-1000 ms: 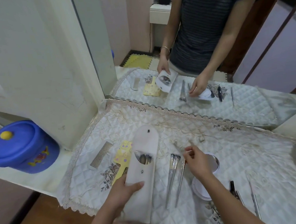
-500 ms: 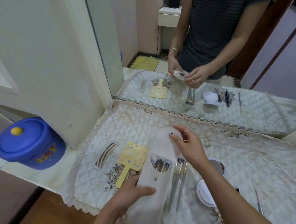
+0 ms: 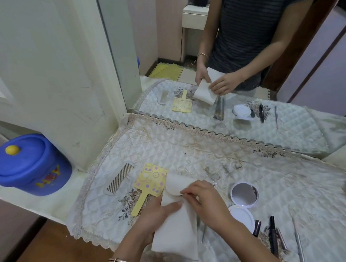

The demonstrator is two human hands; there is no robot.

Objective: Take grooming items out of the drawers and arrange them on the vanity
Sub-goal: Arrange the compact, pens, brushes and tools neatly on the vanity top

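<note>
1. The pouch is held just above the front edge of the surface, its lower end hanging past that edge. It looks like thin, soft white material: light, floppy, and likely to sag unless it is supported along its length. The body is the best place to hold it, not a corner.
2. The left hand grips the pouch's left side, with the thumb laid across the front and the fingers curled behind. It seems a firm enough hold for something this light.
3. The right hand pinches the edge of the rounded flap between fingertips and thumb. The flap is bent over at the pouch's top. The other fingers are loosely curled and hold nothing else.
4. Thin metal tools lie on the surface, partly hidden under the pouch and the right wrist. They look stiff, slippery and pointed, so they are probably best picked up by the shaft.
5. Towards the front right corner lie dark tubes.
6. An open compact sits just right of the right hand with its mirror facing up. It is probably fragile.
7. A yellow paddle lies left of the flap, which covers its right edge. A comb lies near the left edge.
8. Along the back edge stands the mirror.
</note>
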